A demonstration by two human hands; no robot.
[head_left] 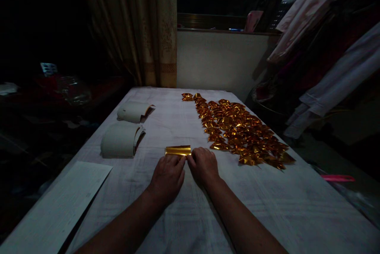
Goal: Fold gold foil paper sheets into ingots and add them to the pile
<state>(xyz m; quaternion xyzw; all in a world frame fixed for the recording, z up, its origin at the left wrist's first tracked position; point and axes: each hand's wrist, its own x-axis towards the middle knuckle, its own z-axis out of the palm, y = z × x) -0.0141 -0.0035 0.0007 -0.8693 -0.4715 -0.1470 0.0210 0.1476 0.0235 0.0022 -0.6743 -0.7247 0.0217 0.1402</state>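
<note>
A strip of shiny gold foil paper, rolled or folded into a narrow band, lies on the cloth-covered table in front of me. My left hand is closed over its near edge, thumb toward the right end. Against that right end, my right hand has its fingers curled in and its thumb touching the foil. The undersides of both hands are hidden. To the right spreads a pile of folded gold foil pieces with pointed ends.
Two curved stacks of pale paper stand at the left, one behind the other. A flat white sheet lies along the near left edge. Behind the table hang a curtain and, at right, clothes.
</note>
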